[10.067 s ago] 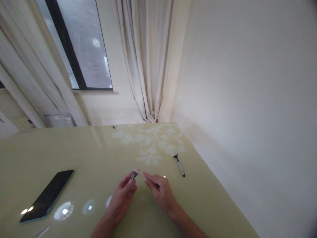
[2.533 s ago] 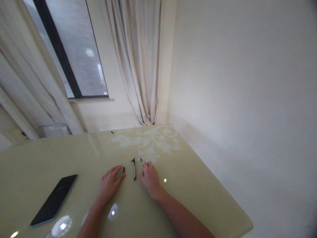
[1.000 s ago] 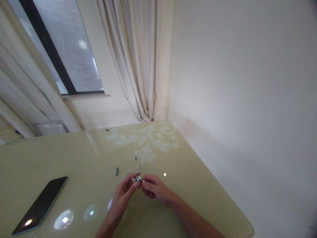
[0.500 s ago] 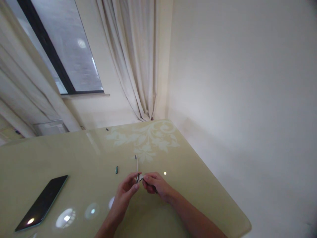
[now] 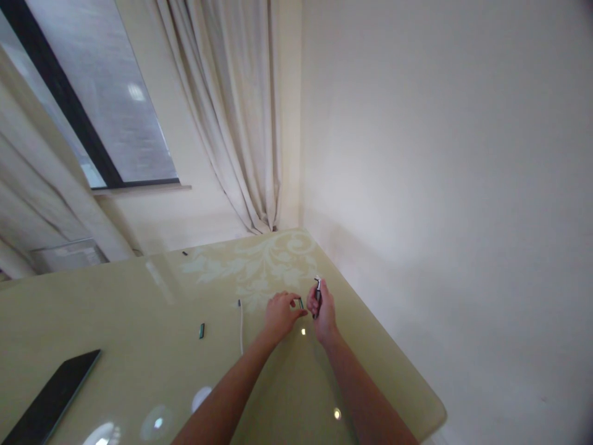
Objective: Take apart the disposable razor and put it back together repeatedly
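My left hand (image 5: 280,316) is over the table near its right side, thumb and fingertips pinching a small, thin, dark green bar (image 5: 301,303). Close to its right, my right hand (image 5: 325,315) is wrapped around a small dark-handled tool (image 5: 317,293) with a silvery, bent top end pointing up. The tool's exact kind is too small to make out. A slim gap shows between the two hands. Left of my left forearm, a white cable (image 5: 241,327) with a dark tip lies on the table. Another short dark green bar (image 5: 201,330) rests farther left.
A black flat tablet-like device (image 5: 50,398) lies at the table's lower left. A tiny dark piece (image 5: 185,253) sits by the far edge. The glossy table (image 5: 162,327) meets a bare wall (image 5: 440,185) on the right; a curtain (image 5: 231,111) hangs behind.
Both hands have moved right and farther from me, leaving the white cable to their left. The tool now points upward and is apart from the bar. My view has turned slightly right.
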A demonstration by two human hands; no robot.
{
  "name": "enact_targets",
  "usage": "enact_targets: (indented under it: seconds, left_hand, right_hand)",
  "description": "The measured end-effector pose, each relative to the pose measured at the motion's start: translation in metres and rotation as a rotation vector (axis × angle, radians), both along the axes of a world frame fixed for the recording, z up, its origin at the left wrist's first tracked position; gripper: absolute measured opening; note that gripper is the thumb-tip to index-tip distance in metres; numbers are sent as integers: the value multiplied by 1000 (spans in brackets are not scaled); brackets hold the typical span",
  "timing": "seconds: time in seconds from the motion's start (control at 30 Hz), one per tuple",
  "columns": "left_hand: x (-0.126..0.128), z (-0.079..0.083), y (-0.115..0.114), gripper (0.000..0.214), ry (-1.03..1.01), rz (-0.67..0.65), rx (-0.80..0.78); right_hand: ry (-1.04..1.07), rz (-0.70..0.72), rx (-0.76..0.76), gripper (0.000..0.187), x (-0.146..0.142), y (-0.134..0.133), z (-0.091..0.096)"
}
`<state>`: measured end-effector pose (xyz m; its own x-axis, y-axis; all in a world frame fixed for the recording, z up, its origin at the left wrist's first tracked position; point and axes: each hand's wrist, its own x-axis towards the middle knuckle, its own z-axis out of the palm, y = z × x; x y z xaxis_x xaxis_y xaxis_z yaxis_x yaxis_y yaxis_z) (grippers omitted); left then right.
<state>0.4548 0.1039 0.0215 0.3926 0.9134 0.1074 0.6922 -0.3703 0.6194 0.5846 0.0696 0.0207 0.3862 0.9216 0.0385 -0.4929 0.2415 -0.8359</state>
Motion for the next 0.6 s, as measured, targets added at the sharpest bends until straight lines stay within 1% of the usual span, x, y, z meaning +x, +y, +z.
enact_targets:
  seconds: [0.07, 0.17, 0.23, 0.3, 0.33, 0.37, 0.4, 0.47, 0.5, 0.53, 0.6]
  left_hand:
    - [15, -5, 10, 37, 31, 16, -25]
    - [23, -12, 16, 42, 50, 29, -40]
    - [20, -13, 11, 54, 40, 20, -28]
    - [7, -12, 1, 64, 16, 1, 0]
    - [-3, -10, -4, 65, 2, -8, 16]
    - [-17, -9, -10, 61, -11, -14, 33]
    - [-35, -7, -15, 53, -20, -8, 51]
    - [-82, -6, -22, 42, -32, 17, 73]
    - [-109, -7, -24, 38, -40, 72, 106]
    - [-137, -8, -25, 39, -31, 145, 129]
    - [-189, -13, -26, 45, 56, 324, 126]
  right_hand:
    - [16, -42, -15, 63, 5, 2, -2]
    - [27, -51, -43, 63, 7, 3, -4]
    - [26, -42, -45, 63, 6, 4, -4]
    - [19, -38, -35, 62, 4, 3, -4]
    - [17, -34, -33, 63, 3, 3, -3]
    - [16, -24, -37, 63, 2, 2, -3]
    - [15, -3, -48, 63, 0, 1, -2]
    - [16, 61, -78, 64, -6, -1, -2]
    - [16, 97, -92, 64, -9, -2, -2]
    - [15, 130, -104, 64, -14, -3, -2]
    - [9, 184, -120, 64, -24, -6, -4]
